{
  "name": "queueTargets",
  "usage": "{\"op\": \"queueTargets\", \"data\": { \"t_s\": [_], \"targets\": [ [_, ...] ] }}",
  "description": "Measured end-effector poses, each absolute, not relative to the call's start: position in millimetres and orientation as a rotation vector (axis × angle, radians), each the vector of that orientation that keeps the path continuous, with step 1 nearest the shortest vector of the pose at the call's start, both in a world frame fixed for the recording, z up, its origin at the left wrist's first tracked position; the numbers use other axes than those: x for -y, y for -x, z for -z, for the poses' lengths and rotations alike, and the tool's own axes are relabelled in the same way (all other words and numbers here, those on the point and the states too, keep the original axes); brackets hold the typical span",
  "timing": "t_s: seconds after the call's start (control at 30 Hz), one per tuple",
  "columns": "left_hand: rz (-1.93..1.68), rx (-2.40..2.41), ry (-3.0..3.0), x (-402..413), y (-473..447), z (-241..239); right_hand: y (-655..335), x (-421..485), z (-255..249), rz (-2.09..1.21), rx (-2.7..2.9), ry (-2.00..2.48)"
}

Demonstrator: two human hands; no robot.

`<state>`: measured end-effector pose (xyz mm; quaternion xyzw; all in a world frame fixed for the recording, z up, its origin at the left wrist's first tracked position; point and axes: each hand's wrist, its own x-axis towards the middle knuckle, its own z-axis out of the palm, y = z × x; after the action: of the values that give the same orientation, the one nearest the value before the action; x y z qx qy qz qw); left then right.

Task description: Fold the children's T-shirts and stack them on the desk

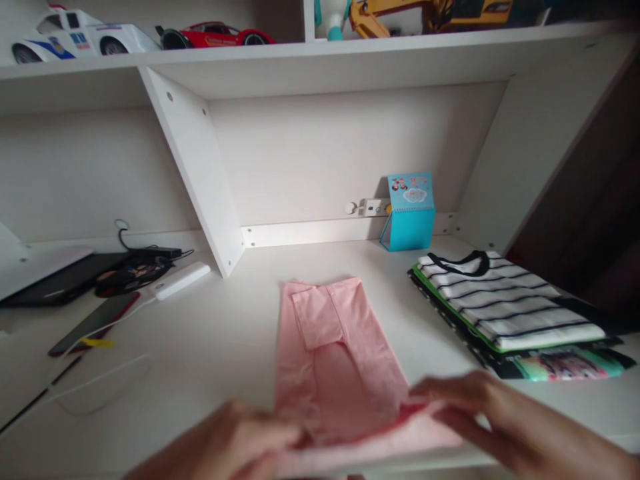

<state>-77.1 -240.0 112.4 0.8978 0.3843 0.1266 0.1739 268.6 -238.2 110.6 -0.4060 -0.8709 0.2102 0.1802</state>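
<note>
A pink garment [335, 353] lies folded lengthwise on the white desk [225, 333], its near end at the front edge. My left hand [240, 440] is closed on the garment's near left corner. My right hand [475, 413] pinches the near right edge of the pink cloth with its fingers together. Both hands are blurred by motion.
A stack of folded clothes with a black-and-white striped shirt [505, 300] on top sits at the right. A blue desk calendar [409, 213] stands at the back. At the left lie a phone [95, 320], a white power bank [180, 280], cables and a laptop [45, 273]. Toy cars [210, 33] stand on the shelf above.
</note>
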Motion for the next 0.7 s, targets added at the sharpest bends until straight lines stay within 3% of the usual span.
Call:
{"op": "queueTargets", "data": {
  "t_s": [0.13, 0.3, 0.43, 0.7],
  "targets": [
    [-0.412, -1.243, -2.240, 127.5, 64.7, -138.7, -258.8, 122.1, -122.8, -0.745, 2.360, 1.234],
    [-0.404, -1.258, -1.832, 13.5, 59.4, -98.7, -236.9, 12.5, -84.1, -0.859, 2.284, 1.502],
    [-0.334, -1.281, -1.856, -7.3, 66.9, -69.3, -233.3, -5.3, -65.0, -0.816, 2.336, 1.553],
    [-0.307, -1.536, -2.185, -22.1, 72.3, -54.7, -237.0, -12.7, -49.4, -0.478, 2.303, 1.685]
  ]
}}
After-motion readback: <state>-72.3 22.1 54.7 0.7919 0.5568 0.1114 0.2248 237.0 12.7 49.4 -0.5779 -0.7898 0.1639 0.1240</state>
